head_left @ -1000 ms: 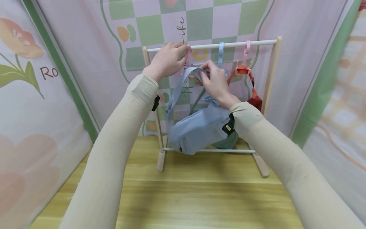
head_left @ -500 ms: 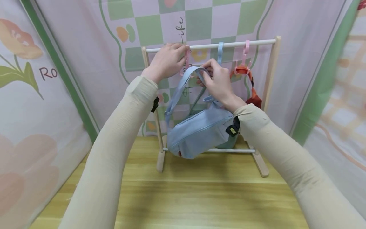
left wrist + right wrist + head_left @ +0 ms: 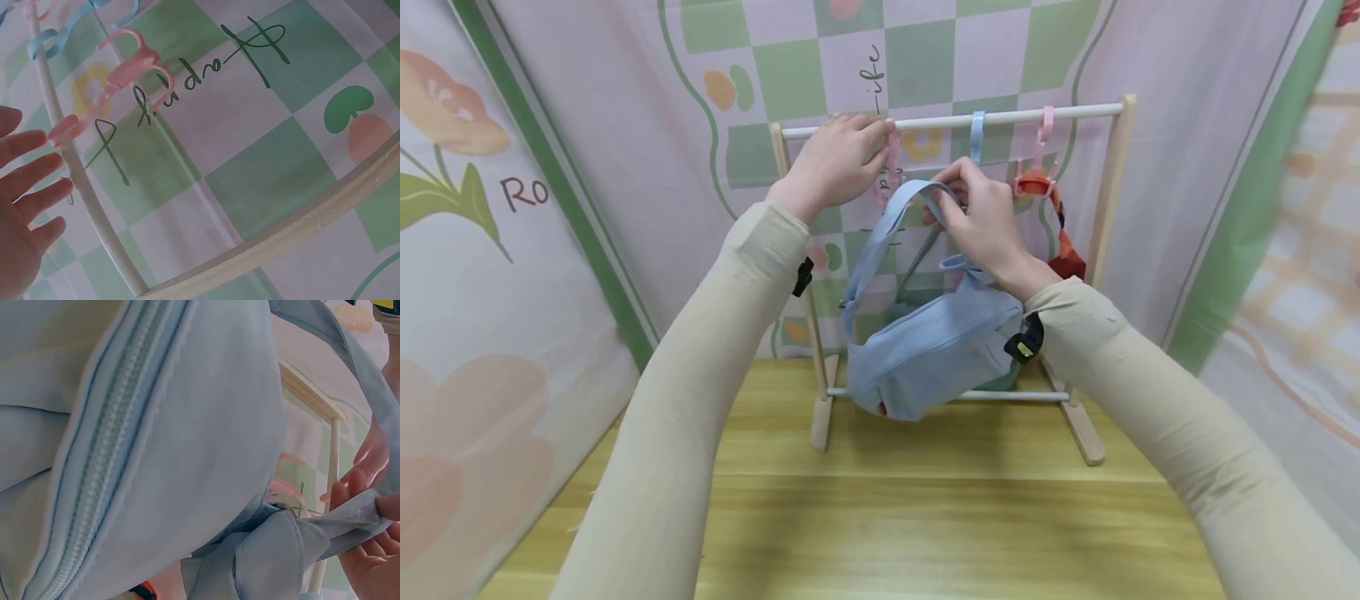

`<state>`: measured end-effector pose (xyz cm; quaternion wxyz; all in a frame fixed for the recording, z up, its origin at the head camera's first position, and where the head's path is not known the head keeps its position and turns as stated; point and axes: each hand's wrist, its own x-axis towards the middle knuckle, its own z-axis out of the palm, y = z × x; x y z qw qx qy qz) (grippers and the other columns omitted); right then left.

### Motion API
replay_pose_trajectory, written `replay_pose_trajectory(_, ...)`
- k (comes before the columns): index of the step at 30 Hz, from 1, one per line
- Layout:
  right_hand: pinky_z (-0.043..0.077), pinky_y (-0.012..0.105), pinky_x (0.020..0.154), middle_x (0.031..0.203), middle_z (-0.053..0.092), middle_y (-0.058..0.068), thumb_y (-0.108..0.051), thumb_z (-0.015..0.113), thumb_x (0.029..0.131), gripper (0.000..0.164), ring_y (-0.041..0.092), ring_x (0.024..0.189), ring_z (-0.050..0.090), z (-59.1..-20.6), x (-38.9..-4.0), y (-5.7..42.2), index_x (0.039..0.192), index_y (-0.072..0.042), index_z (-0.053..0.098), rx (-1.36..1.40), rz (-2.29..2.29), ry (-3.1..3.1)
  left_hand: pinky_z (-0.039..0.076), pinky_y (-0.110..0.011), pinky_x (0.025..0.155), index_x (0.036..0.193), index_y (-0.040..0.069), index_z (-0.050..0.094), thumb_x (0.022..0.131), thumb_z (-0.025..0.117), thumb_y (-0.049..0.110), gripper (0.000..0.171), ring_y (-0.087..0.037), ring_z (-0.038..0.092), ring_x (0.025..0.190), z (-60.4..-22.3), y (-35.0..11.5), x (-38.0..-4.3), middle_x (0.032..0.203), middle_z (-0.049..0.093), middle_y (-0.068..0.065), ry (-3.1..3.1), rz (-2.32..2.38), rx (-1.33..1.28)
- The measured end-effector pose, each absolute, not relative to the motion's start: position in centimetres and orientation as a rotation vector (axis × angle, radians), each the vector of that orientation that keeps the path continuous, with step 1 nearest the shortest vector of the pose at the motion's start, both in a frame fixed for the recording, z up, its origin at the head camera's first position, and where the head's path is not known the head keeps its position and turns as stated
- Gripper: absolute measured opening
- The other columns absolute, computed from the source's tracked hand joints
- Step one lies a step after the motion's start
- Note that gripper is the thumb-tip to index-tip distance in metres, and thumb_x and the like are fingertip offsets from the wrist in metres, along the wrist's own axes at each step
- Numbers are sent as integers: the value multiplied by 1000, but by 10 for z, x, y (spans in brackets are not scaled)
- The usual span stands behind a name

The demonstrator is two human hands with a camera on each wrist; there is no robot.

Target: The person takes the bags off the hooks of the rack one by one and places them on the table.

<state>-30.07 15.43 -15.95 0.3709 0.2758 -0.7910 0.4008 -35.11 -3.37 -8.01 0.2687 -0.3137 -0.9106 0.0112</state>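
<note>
Light-blue fabric bag with a zip along its body [image 3: 936, 350]: centre of the head frame, hanging clear in front of the rack's lower white rail [image 3: 1030, 396]. Long axis tilted, left end low, right end higher. Its flat light-blue carrying strap [image 3: 887, 221] rises from the left end and arches over to the right hand [image 3: 988, 208], which pinches it between thumb and fingers. Right hand is the nearer to the bag, above its right end.

Key relation: top of the strap's arch sits just right of the lower prongs of the left-hand pink plastic hook [image 3: 892, 158], level with them or nearly so; depth between the two hard to judge. Left wrist view shows those prongs bare, no strap over them.

Left hand [image 3: 842, 158]: upper middle of the head frame, up and left of the bag, well apart from it. Fingers extended, not wrapped round anything; a fingertip touches the hook's top, where it loops over the white upper rod [image 3: 940, 122].

Further right along the rod: blue plastic hook [image 3: 977, 133], mostly behind the right hand, its load not readable; then second pink hook [image 3: 1041, 146], bearing a red-orange bag [image 3: 1067, 260]. Dark-green bag [image 3: 1003, 379] behind the blue one, mostly hidden.
</note>
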Motion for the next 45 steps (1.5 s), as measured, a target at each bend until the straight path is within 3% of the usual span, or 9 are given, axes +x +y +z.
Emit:
replay_pose_trajectory(8, 52, 17, 62, 93, 67, 10, -15, 49, 90, 16, 15, 70, 66, -160, -295, 159, 99, -3, 52, 706, 1075, -2043, 7, -35, 111, 138, 23, 30, 95, 26, 40, 47, -18, 24, 132, -82, -40, -345, 141, 32, 1, -2451, 47, -847)
replay_pose_trajectory(17, 52, 19, 64, 91, 65, 17, -6, 48, 89, 15, 26, 72, 65, -152, -263, 153, 100, 5, 51, 707, 1039, -2046, 7, -37, 111, 132, 21, 41, 94, 29, 39, 44, -20, 30, 129, -89, -45, -334, 136, 41, 0, -2414, -8, -878)
replay_pose_trajectory(29, 51, 18, 63, 91, 65, 19, -4, 48, 89, 14, 27, 71, 65, -156, -259, 157, 99, 6, 51, 719, 1015, -2026, 8, -31, 111, 121, 15, 53, 94, 35, 37, 40, -18, 40, 121, -112, -50, -318, 123, 53, -1, -2311, -184, -1008)
replay_pose_trajectory(34, 51, 18, 65, 94, 65, 17, -5, 49, 88, 16, 25, 73, 65, -156, -257, 159, 101, 5, 51, 692, 1004, -2041, 19, -29, 108, 121, 15, 54, 94, 36, 38, 39, -17, 44, 118, -122, -51, -310, 121, 55, -1, -2276, -226, -1059)
replay_pose_trajectory(40, 50, 17, 65, 94, 65, 17, -5, 49, 88, 16, 25, 72, 65, -157, -255, 160, 101, 5, 51, 679, 989, -2041, 19, -28, 108, 120, 18, 55, 92, 37, 41, 40, -16, 44, 118, -134, -52, -300, 121, 55, 0, -2229, -298, -1104)
replay_pose_trajectory(45, 50, 15, 63, 92, 65, 17, -5, 50, 88, 16, 25, 71, 65, -157, -254, 161, 100, 6, 51, 692, 986, -2020, 32, -28, 100, 117, 16, 57, 91, 43, 40, 38, -15, 46, 113, -142, -51, -296, 117, 56, 0, -2164, -352, -1156)
